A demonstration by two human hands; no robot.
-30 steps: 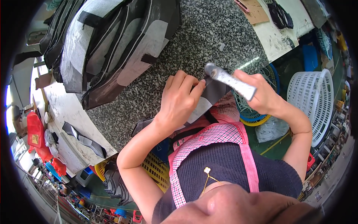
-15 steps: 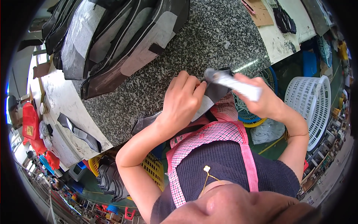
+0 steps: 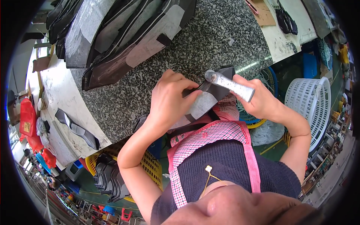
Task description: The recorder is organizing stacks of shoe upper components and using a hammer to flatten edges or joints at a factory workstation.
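A flat black piece with grey backing [image 3: 202, 104] lies along the near edge of the speckled stone slab [image 3: 232, 22], partly hidden under my left forearm. My left hand [image 3: 170, 95] grips its far edge between thumb and bent fingers. In my right hand [image 3: 260, 99] is a hammer [image 3: 231, 85], held by its silvery handle. The round hammer head rests on or just above the black part of the piece, close to my left fingertips; I cannot tell whether it touches.
Similar black and grey pieces [image 3: 146, 52] are stacked at the far left of the slab. A single curved piece [image 3: 77, 129] lies on the white table at left. A white plastic basket [image 3: 309, 108] stands at right, and a yellow basket [image 3: 152, 168] below the slab.
My left hand has shifted left, baring more of the grey backing. The hammer, blurred before, now shows sharply, its handle end slightly lower and further left. The stacked pieces appear slightly shifted.
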